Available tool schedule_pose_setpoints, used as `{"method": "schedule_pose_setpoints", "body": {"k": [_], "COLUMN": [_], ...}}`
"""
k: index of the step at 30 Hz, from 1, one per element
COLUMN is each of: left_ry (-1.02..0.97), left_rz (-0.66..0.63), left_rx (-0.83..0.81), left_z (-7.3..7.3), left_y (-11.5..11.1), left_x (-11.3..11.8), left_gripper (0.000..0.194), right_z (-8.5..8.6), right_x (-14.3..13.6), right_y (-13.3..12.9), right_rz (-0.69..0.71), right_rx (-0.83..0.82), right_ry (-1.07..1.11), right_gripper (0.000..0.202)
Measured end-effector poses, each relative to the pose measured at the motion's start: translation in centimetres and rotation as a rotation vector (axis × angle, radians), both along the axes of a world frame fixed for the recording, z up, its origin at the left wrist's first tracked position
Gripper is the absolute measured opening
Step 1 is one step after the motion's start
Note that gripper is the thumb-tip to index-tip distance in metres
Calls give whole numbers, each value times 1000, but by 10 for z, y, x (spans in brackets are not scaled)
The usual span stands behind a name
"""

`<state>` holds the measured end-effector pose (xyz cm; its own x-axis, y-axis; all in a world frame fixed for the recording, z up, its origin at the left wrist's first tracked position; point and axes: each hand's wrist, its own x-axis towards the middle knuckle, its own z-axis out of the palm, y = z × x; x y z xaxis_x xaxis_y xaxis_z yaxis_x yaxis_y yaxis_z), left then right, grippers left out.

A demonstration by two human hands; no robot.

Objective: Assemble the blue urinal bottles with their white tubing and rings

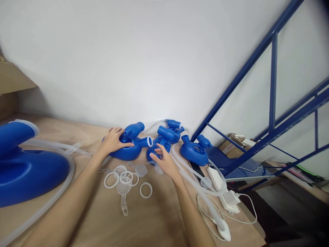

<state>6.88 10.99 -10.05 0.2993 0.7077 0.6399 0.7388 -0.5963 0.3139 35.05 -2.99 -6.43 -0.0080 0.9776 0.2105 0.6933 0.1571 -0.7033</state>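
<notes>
My left hand (114, 140) lies over the body of a blue plastic urinal bottle (125, 153), its thumb stretched across the front and the fingers around the far side. That bottle's spout points right, with a white ring (149, 141) around its mouth. My right hand (164, 161) is half open, fingers apart, in front of a second blue urinal bottle (151, 153); whether it touches that bottle I cannot tell. On the table before my hands are several loose white sealing rings (146, 183) and translucent caps with straps (124, 187).
More blue urinal bottles stand at the right (194, 153) and large at the left (33, 175). Clear hoses (190, 178) run over the wooden table (144, 223). A white power strip (218, 180) with cables lies near the right edge. Beyond is a blue metal frame (272, 79).
</notes>
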Motion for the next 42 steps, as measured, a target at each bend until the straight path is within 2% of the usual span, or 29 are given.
{"method": "schedule_pose_setpoints", "body": {"k": [3,6,12,21,27,31,34,37,40,42], "left_ry": [3,16,53,58,23,10,13,21,29,33], "left_rz": [-4,-3,-27,-62,-65,-68,-46,-10,8,10], "left_rx": [-1,5,10,7,12,0,-13,-24,-38,-50], "left_z": [0,-1,0,-1,0,2,4,4,4,4], "left_y": [0,-1,-1,0,-3,-7,-7,-6,-5,-5], "left_x": [0,1,3,5,3,0,1,5,8,9], "left_gripper": [68,68,67,69,71,69,67,69,69,69], "right_z": [5,7,0,6,-1,-5,4,22,36,37], "right_x": [-13,-23,-20,-8,-9,-3,-2,-11,-31,-44], "right_y": [25,46,57,59,66,73,67,48,26,16], "right_rz": [9,32,60,216,214,163,150,144,271,376], "right_rx": [177,249,216,84,67,57,59,97,39,-25], "right_ry": [41,53,148,155,164,207,212,182,-32,-252], "right_gripper": [38,25,37,42,37,44,45,41,35,31]}}
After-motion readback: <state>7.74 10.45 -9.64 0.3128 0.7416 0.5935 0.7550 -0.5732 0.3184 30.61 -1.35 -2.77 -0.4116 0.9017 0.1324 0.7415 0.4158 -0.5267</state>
